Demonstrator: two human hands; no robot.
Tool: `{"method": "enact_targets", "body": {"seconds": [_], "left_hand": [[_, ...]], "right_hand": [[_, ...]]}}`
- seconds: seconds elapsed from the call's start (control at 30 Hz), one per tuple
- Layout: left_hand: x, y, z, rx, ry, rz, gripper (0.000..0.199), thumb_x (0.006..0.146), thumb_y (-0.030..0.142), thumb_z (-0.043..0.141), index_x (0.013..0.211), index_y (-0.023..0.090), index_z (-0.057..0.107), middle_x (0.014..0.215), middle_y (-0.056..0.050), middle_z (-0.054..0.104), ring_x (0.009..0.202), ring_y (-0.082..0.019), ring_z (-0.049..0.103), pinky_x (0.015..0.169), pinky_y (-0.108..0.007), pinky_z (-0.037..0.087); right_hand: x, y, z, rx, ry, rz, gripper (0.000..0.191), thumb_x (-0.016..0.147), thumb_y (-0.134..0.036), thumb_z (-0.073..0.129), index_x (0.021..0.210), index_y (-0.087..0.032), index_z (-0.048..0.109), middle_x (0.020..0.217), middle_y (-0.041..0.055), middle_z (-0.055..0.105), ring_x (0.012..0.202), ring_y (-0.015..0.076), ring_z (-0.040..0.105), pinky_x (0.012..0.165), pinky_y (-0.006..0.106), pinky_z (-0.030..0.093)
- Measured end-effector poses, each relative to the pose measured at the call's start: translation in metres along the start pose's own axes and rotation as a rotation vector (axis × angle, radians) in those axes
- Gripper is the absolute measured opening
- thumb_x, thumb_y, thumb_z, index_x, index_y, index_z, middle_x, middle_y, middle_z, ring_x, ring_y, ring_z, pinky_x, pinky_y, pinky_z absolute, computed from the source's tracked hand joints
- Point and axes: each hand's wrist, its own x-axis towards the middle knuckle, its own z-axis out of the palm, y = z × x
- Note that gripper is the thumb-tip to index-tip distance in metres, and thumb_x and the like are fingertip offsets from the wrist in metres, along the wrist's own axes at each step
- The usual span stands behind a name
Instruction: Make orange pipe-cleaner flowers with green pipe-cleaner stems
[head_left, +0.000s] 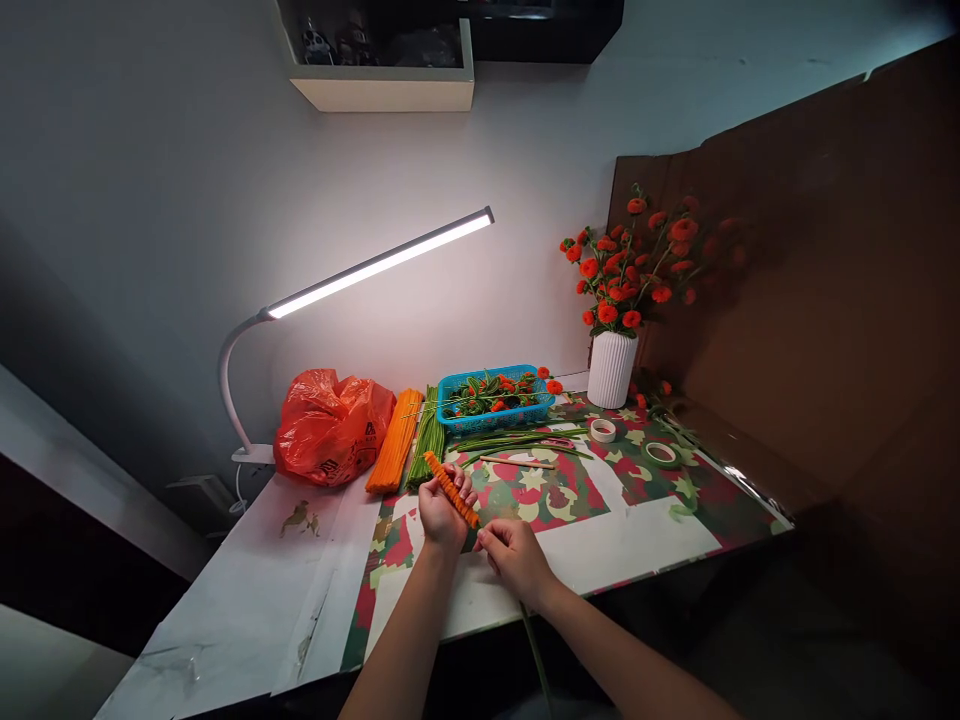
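Observation:
My left hand (442, 517) is closed around a crimped strip of orange chenille stem (448, 486), which lies slantwise across the fingers. Close to the strip's lower end, the thumb and forefinger of my right hand (517, 562) are pinched together; what sits between them is too small to make out. A thin green stem (534, 650) hangs from beneath my right hand past the table edge. Beyond my left hand lie a bundle of orange chenille stems (395, 440) and a bundle of green ones (429, 440).
A blue basket (495, 422) holds orange flowers and leaves. Around it are green stems (517, 440), a thin stick (517, 463), a white tape roll (602, 430) and a green tape roll (663, 456). A white vase (613, 370), red bag (330, 430) and lamp (382, 262) stand behind.

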Motion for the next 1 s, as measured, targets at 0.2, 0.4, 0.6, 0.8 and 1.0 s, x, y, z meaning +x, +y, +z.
{"method": "enact_targets", "body": {"seconds": [0.2, 0.4, 0.6, 0.8, 1.0], "left_hand": [[-0.0001, 0.0004, 0.0013, 0.018, 0.016, 0.0, 0.008, 0.073, 0.021, 0.043, 0.067, 0.019, 0.047, 0.056, 0.004, 0.039, 0.04, -0.009, 0.035, 0.036, -0.019, 0.027], [0.0007, -0.0014, -0.0021, 0.011, -0.01, -0.053, 0.011, 0.079, 0.021, 0.045, 0.069, 0.018, 0.047, 0.051, 0.006, 0.038, 0.037, -0.006, 0.033, 0.034, -0.017, 0.025], [0.0032, -0.0051, -0.0061, -0.026, -0.046, -0.105, 0.016, 0.086, 0.022, 0.043, 0.07, 0.018, 0.046, 0.044, 0.009, 0.029, 0.031, -0.005, 0.025, 0.031, -0.015, 0.013], [0.0055, -0.0061, -0.008, -0.057, -0.057, -0.119, 0.02, 0.087, 0.022, 0.042, 0.068, 0.017, 0.045, 0.043, 0.009, 0.029, 0.03, -0.004, 0.025, 0.03, -0.015, 0.012], [0.0057, -0.0065, -0.0083, -0.073, -0.07, -0.167, 0.02, 0.088, 0.022, 0.041, 0.069, 0.018, 0.044, 0.044, 0.009, 0.027, 0.03, -0.004, 0.023, 0.03, -0.014, 0.012]], "right_hand": [[-0.0013, -0.0016, -0.0003, -0.014, 0.011, -0.021, 0.028, 0.083, -0.029, 0.048, 0.065, -0.015, 0.063, 0.041, -0.0049, 0.043, 0.04, 0.0091, 0.038, 0.045, 0.021, 0.029], [-0.0025, -0.0031, -0.0002, -0.037, 0.024, -0.033, 0.028, 0.083, -0.028, 0.048, 0.064, -0.015, 0.063, 0.043, -0.0046, 0.044, 0.042, 0.0091, 0.039, 0.046, 0.021, 0.029], [0.0004, -0.007, 0.0042, -0.071, 0.081, -0.048, 0.029, 0.082, -0.027, 0.047, 0.061, -0.014, 0.063, 0.045, -0.0033, 0.046, 0.045, 0.0096, 0.041, 0.047, 0.021, 0.028], [0.0045, -0.0076, 0.0065, -0.067, 0.071, -0.042, 0.03, 0.082, -0.026, 0.047, 0.059, -0.015, 0.062, 0.045, -0.003, 0.046, 0.046, 0.0098, 0.04, 0.047, 0.021, 0.026], [0.0066, -0.0077, 0.0053, -0.045, 0.049, -0.058, 0.027, 0.079, -0.025, 0.048, 0.056, -0.015, 0.058, 0.048, -0.0032, 0.045, 0.049, 0.0095, 0.038, 0.048, 0.021, 0.025]]}}
